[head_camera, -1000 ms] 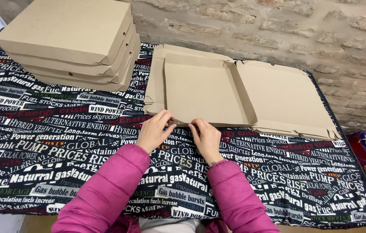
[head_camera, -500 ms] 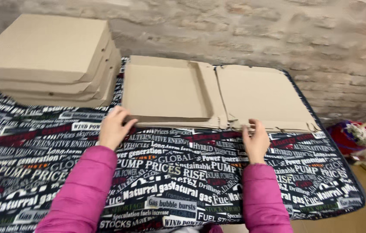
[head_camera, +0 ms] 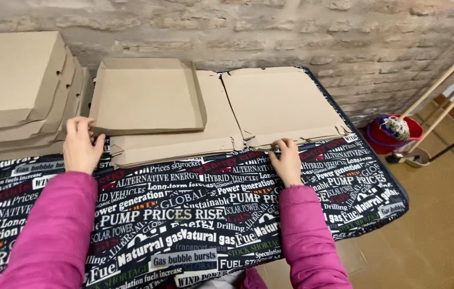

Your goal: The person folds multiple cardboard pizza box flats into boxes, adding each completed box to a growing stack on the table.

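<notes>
Brown cardboard box [head_camera: 184, 115] lies open on the worktop [head_camera: 195, 214]. Left hand [head_camera: 81, 145] pinches its corner; right hand [head_camera: 287, 160] presses its edge, fingers together.

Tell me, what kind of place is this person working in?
Probably a back room or storage corner of a pizzeria or takeaway, though that is a guess. Flat cardboard box blanks lie on a cloth-covered table, finished boxes are stacked at the bare brick wall, and a mop bucket stands nearby.

Both my arms are in puffy magenta-pink jacket sleeves, smooth and slightly shiny, cuffs snug at my wrists; my left hand [head_camera: 81, 146] and right hand [head_camera: 287, 160] bare, no gloves.
</notes>
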